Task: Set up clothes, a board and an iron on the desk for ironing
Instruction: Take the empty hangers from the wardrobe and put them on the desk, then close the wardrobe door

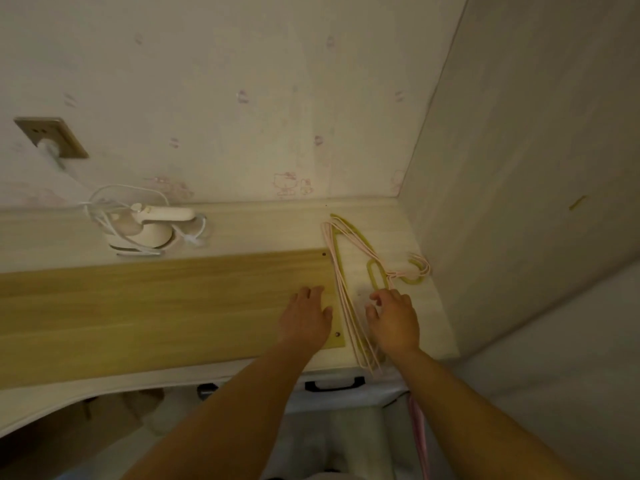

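A long yellow-brown wooden board (pixel 156 313) lies flat along the pale desk (pixel 259 226). My left hand (pixel 306 317) rests palm down on the board's right end, fingers spread. My right hand (pixel 393 318) hovers over a bundle of pink and yellow clothes hangers (pixel 346 271) lying to the right of the board, fingers curled near the yellow hanger's neck. A small white iron (pixel 152 223) stands at the back left of the desk, its white cord looped around it. No clothes are in view.
The iron's plug sits in a wall socket (pixel 52 138) at upper left. Patterned wallpaper backs the desk and a plain wall (pixel 519 168) closes the right side. A drawer with a black handle (pixel 334 384) is under the desk's front edge.
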